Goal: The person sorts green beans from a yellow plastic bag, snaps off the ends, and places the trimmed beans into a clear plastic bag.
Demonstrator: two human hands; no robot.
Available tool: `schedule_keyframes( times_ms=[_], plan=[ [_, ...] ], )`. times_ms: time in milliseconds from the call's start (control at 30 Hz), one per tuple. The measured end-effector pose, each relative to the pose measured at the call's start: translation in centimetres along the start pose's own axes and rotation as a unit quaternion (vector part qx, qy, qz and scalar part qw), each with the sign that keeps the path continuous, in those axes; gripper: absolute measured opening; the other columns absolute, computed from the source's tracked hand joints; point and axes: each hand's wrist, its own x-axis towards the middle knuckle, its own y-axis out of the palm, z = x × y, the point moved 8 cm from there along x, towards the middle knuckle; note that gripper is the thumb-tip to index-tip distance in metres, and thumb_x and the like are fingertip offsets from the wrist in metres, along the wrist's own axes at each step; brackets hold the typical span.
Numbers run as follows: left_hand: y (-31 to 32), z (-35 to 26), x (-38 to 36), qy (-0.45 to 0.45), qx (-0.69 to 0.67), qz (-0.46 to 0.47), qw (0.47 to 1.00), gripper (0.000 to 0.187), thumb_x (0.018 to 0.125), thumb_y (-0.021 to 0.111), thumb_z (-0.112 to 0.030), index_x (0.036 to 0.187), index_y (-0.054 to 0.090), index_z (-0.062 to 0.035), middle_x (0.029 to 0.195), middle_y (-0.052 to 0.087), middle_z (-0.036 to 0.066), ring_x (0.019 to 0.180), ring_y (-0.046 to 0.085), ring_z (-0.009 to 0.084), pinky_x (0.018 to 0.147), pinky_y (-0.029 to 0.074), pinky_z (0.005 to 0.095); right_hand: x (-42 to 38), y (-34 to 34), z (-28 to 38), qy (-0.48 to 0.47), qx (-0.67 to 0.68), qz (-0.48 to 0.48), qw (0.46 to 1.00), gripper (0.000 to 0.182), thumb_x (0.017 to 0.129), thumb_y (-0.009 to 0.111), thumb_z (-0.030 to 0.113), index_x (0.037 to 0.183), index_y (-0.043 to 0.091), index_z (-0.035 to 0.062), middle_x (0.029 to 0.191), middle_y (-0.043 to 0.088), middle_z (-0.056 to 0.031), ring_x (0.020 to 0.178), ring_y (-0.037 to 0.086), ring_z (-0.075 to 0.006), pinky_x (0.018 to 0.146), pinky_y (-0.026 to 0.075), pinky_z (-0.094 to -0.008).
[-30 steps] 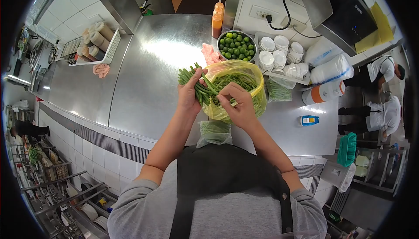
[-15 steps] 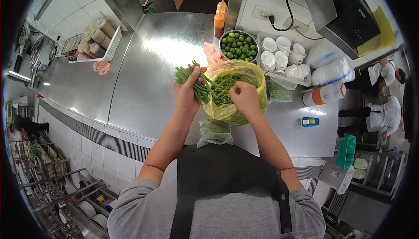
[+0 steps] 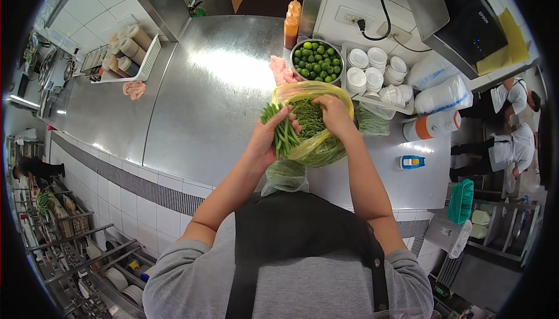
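Note:
A bunch of green beans [image 3: 285, 135] lies in my left hand [image 3: 265, 139], with the thumb across it and the fingers curled round. Beside it stands an open yellow plastic bag [image 3: 317, 149] with many more thin green beans [image 3: 307, 116] inside. My right hand [image 3: 336, 118] is at the right side of the bag's mouth, fingers bent and closed over the beans. What those fingertips grip is hidden. A small tied clear bag of green vegetables [image 3: 286, 177] rests at the counter's near edge, against the apron.
Behind the yellow bag are a bowl of green limes [image 3: 317, 61], a pink cloth [image 3: 283, 71] and orange sauce bottles [image 3: 291, 31]. To the right stand a tub of white cups [image 3: 372, 80], another bag of greens [image 3: 372, 121] and a white-orange canister [image 3: 428, 127]. Two people [image 3: 512, 150] stand far right.
My left hand has moved right and down with its bunch, up against the yellow bag. My right hand has shifted slightly up and right over the bag's contents.

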Motion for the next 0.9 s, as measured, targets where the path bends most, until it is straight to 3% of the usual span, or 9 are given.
schedule_keyframes(
  times_ms=[67,133,300,367,500,600,700,767,900],
  plan=[
    [0.6,0.7,-0.7,-0.03,0.026,0.003,0.999,0.028,0.096,0.067,-0.019,0.116,0.058,-0.0011,0.088,0.063,0.003,0.076,0.066,0.0146,0.074,0.062,0.0314,0.8,1.0,0.3,-0.019,-0.004,0.002,1.0,0.032,0.087,0.049,-0.004,0.114,0.066,-0.0005,0.113,0.066,-0.0215,0.109,0.06,-0.0375,0.095,0.047,-0.045],
    [0.5,0.9,-0.9,-0.034,0.046,-0.007,0.998,0.026,0.094,0.07,-0.018,0.111,0.059,-0.0021,0.083,0.062,0.002,0.071,0.064,0.0133,0.069,0.061,0.03,1.4,0.4,0.9,-0.055,-0.042,-0.098,0.993,0.025,0.089,0.052,-0.001,0.108,0.068,0.0004,0.11,0.066,-0.0213,0.102,0.062,-0.0392,0.09,0.049,-0.0451],
    [-0.4,0.9,-0.6,-0.046,0.108,0.0,0.993,0.021,0.092,0.071,-0.013,0.108,0.061,-0.0039,0.078,0.058,0.001,0.063,0.057,0.0085,0.061,0.058,0.0263,2.6,1.5,0.7,-0.05,-0.031,-0.087,0.994,0.025,0.087,0.054,-0.002,0.106,0.07,0.0013,0.107,0.067,-0.0205,0.102,0.061,-0.0394,0.09,0.048,-0.0456],
    [-0.6,1.1,-0.1,-0.069,0.015,0.004,0.998,0.016,0.091,0.071,-0.011,0.101,0.061,-0.0051,0.074,0.059,0.001,0.061,0.057,0.0065,0.055,0.056,0.0233,2.7,1.7,0.6,-0.048,-0.017,-0.075,0.996,0.024,0.086,0.055,-0.002,0.105,0.07,0.0015,0.105,0.067,-0.02,0.102,0.061,-0.0392,0.09,0.048,-0.0455],
    [-0.5,0.7,0.1,-0.059,0.016,-0.036,0.997,0.019,0.089,0.073,-0.01,0.102,0.06,-0.0044,0.077,0.062,0.003,0.06,0.06,0.0077,0.054,0.055,0.0233,2.5,1.7,-0.2,-0.028,-0.106,-0.066,0.992,0.02,0.084,0.055,0.0,0.099,0.069,0.0038,0.101,0.065,-0.0171,0.101,0.061,-0.0367,0.09,0.049,-0.0448],
    [-0.1,0.1,0.0,-0.031,0.042,-0.06,0.997,0.019,0.09,0.072,-0.008,0.103,0.061,-0.0029,0.082,0.067,0.006,0.059,0.06,0.0077,0.053,0.054,0.0234,2.3,1.0,0.0,-0.035,-0.107,-0.077,0.991,0.015,0.084,0.058,0.0,0.094,0.068,0.0038,0.098,0.065,-0.0158,0.099,0.061,-0.0359,0.087,0.049,-0.0452],
    [0.1,-1.3,0.3,0.054,0.125,-0.043,0.99,0.017,0.09,0.072,-0.009,0.102,0.064,-0.0008,0.085,0.069,0.007,0.057,0.059,0.0084,0.054,0.054,0.0238,1.7,-0.4,1.8,-0.066,-0.059,-0.098,0.991,0.009,0.084,0.061,0.003,0.092,0.066,0.0033,0.098,0.064,-0.0151,0.097,0.061,-0.0357,0.084,0.049,-0.0456],
    [0.2,-3.3,0.7,0.187,0.241,-0.024,0.952,0.017,0.087,0.075,-0.008,0.1,0.07,0.0016,0.084,0.07,0.006,0.057,0.059,0.0083,0.054,0.052,0.0229,0.7,-2.2,4.0,-0.09,-0.033,-0.122,0.988,0.007,0.085,0.063,0.005,0.091,0.065,0.0031,0.096,0.064,-0.0146,0.095,0.061,-0.0355,0.083,0.049,-0.0454],
    [1.7,-4.8,0.6,0.241,0.346,-0.052,0.905,0.013,0.085,0.077,-0.005,0.095,0.073,0.0016,0.078,0.07,0.003,0.059,0.059,0.0075,0.055,0.049,0.0222,-1.3,-4.4,8.7,-0.161,-0.024,-0.106,0.981,0.008,0.085,0.066,0.007,0.089,0.063,0.0016,0.089,0.061,-0.0138,0.091,0.061,-0.0347,0.08,0.049,-0.0438]
  ],
)
